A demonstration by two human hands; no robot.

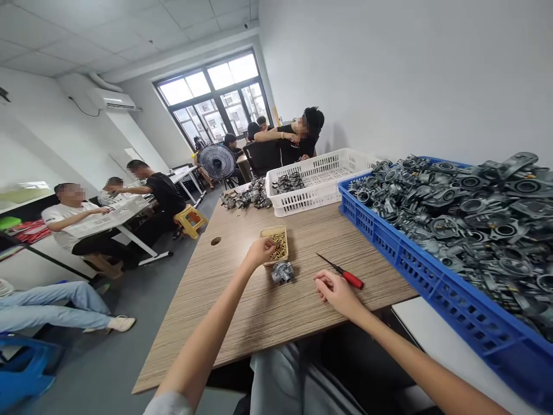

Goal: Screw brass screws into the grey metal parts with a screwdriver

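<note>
The left hand [260, 252] curls at a tray of brass parts [279, 245] (any pinch is hidden); one carburetor body [282, 272] sits just below the tray. The half-closed, empty right hand [338, 292] lies by a red screwdriver [351, 279]; right of the tray, a blue crate [389, 245] brims with castings [453, 213].

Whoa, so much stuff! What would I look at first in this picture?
You'd spot the big blue plastic crate on the right, heaped with grey metal carburetor bodies. In the middle of the wooden table, the left hand sits beside a small tray of brass parts. The right hand rests near a red-handled screwdriver.
</note>
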